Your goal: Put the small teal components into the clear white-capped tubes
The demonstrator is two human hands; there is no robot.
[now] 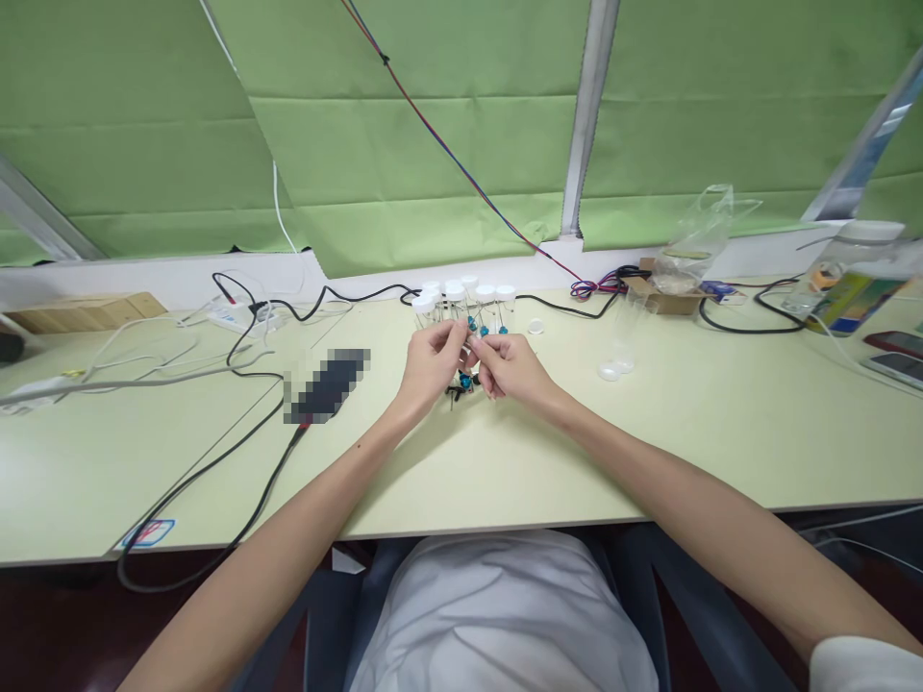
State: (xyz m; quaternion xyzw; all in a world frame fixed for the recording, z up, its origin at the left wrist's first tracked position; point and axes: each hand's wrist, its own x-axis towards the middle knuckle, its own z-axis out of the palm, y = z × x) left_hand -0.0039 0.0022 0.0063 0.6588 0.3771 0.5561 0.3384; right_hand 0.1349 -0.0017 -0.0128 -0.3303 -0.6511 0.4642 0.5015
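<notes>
Your left hand (435, 360) and right hand (513, 367) meet on the near side of the white-capped bottles (454, 288), forearms (361, 461) angled inward. Fingertips (486, 352) drawn together; cannot tell what they pinch. Small blue-and-black pieces (465, 382) show nearer you than the bottles, half covered, details blurred.

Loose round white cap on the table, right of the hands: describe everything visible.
The loose cap is a small, plain white disc that looks like plastic. It lies flat on the pale table, beyond and to the right of the right hand, and just right of the white-topped cluster. A black cable passes behind it, apart. Only the table touches it. Which face is up is too small to tell.
</notes>
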